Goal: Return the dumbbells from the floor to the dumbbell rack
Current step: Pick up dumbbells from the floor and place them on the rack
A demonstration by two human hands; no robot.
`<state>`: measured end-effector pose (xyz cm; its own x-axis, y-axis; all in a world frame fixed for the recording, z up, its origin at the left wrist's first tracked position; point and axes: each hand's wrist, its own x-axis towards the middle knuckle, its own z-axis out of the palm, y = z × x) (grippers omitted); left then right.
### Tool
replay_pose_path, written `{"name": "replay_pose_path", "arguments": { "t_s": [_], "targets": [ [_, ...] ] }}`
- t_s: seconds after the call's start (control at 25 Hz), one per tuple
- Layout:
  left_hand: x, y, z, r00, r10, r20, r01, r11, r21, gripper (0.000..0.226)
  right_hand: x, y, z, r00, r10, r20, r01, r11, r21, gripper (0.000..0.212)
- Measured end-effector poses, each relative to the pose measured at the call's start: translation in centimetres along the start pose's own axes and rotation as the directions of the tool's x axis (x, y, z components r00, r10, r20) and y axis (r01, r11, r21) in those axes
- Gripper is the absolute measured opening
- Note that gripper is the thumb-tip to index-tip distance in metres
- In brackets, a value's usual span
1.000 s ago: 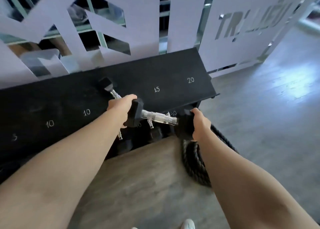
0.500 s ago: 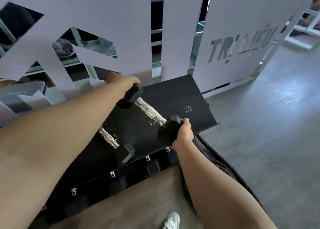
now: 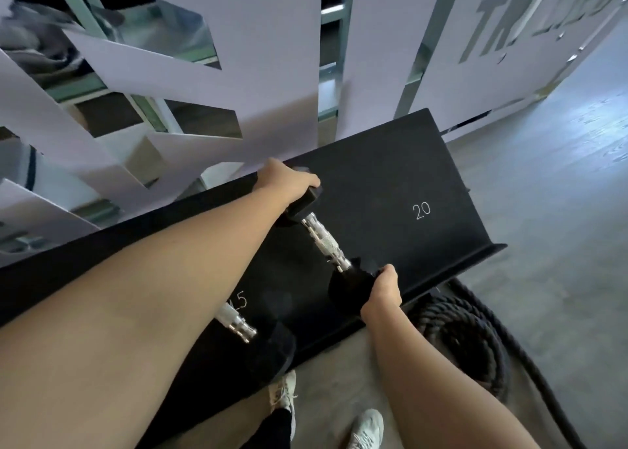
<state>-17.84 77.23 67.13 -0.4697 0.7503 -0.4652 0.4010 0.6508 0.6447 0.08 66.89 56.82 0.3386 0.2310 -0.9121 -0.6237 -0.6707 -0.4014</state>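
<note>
Black dumbbell (image 3: 321,241) gripped at each end by your left hand (image 3: 287,185) and right hand (image 3: 384,287); release carelessly and it rolls off the sloped rack (image 3: 390,176).

Grey floor (image 3: 560,244), white cutout wall panels (image 3: 272,40)

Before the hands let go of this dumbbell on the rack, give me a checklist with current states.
1. Left hand grips the far head: ok.
2. Right hand grips the near head: ok.
3. Dumbbell lies over the rack shelf: ok.
4. Dumbbell fully resting on the shelf: cannot tell.
5. Clear of the neighbouring dumbbell by the 15 mark: ok.
6. Matches its weight mark: cannot tell.
</note>
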Motion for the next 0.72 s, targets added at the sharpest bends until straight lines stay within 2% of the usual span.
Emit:
{"name": "replay_pose_path", "arguments": {
  "t_s": [0.16,0.28,0.44,0.56,0.72],
  "targets": [
    [4.1,-1.1,2.6,0.994,-0.073,0.085,0.065,0.994,0.092,0.087,2.9,0.7,1.8,0.996,0.033,-0.087,-0.038,0.998,-0.056,0.049],
    [5.8,-1.0,3.5,0.987,-0.12,0.105,0.108,0.988,0.112,0.077,4.1,-0.5,2.6,0.994,0.024,-0.106,-0.034,0.994,-0.101,0.039],
    [6.0,-0.6,3.2,0.982,-0.148,0.12,0.137,0.986,0.096,0.074,3.6,-2.4,3.2,0.987,-0.141,-0.08,0.117,0.96,-0.256,0.022],
    [5.9,0.1,2.3,1.0,-0.028,0.012,0.027,0.997,0.072,0.057,2.0,-5.7,4.5,0.939,-0.343,-0.01,0.316,0.875,-0.368,0.024],
    [3.6,2.6,1.4,0.986,0.158,-0.051,-0.153,0.984,0.088,0.031,-1.2,-10.6,5.2,0.893,-0.442,0.083,0.443,0.834,-0.33,0.026]
  ]
}}
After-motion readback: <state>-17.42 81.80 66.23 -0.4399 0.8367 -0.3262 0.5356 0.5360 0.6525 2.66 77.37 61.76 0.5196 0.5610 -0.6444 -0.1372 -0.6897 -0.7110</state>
